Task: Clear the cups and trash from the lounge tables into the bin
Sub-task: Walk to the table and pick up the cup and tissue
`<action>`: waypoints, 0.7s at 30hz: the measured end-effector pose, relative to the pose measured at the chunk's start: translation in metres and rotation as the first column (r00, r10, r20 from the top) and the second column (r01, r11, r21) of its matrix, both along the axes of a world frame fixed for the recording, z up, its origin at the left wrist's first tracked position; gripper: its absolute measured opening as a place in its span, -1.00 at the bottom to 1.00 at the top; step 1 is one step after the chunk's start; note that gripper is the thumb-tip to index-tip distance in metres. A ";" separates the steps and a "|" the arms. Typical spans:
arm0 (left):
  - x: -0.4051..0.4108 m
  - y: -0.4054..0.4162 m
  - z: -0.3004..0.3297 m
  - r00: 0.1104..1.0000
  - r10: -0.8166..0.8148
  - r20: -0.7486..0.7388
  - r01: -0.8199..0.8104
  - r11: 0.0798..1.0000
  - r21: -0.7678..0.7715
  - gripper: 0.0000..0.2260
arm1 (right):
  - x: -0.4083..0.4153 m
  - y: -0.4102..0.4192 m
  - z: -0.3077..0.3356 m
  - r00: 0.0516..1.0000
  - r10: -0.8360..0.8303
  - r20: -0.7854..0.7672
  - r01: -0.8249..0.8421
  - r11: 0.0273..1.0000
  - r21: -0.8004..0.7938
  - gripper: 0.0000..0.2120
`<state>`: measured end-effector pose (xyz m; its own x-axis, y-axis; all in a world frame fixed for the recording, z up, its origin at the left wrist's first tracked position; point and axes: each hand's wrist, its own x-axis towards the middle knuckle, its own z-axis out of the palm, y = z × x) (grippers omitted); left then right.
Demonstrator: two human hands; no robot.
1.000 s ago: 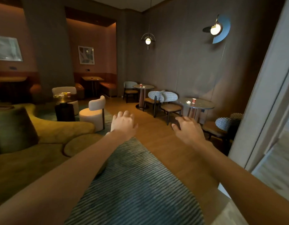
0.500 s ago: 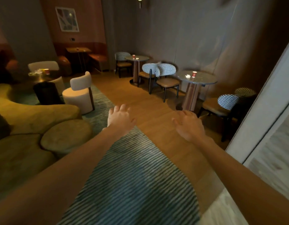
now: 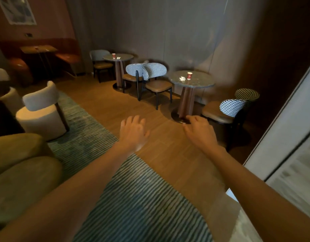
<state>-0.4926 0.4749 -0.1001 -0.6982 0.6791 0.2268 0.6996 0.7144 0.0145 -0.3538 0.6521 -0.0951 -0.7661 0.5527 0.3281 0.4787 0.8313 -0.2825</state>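
Both hands, left [image 3: 133, 132] and right [image 3: 200, 131], grip released; red cup [image 3: 189, 75] stands on round table [image 3: 199, 84].

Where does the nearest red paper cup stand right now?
In the head view, the red paper cup stands right of centre on the nearer round table, just right of a crumpled white napkin.

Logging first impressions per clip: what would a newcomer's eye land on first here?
Two bare, empty hands, the left hand and right hand, reach forward mid-frame over the wooden floor. Beyond them a red paper cup stands beside a crumpled napkin on the nearest round table.
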 end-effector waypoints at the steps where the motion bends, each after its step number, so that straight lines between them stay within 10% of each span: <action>1: -0.012 0.015 -0.008 1.000 -0.009 0.012 0.009 1.000 -0.013 -0.53 | -0.007 0.014 -0.010 1.000 -0.011 0.019 0.011 1.000 -0.004 -0.58; 21: -0.242 0.371 -0.074 0.985 -0.031 0.170 0.041 0.997 -0.060 -0.52 | -0.230 0.375 -0.083 0.979 -0.052 0.198 0.074 0.992 -0.104 -0.51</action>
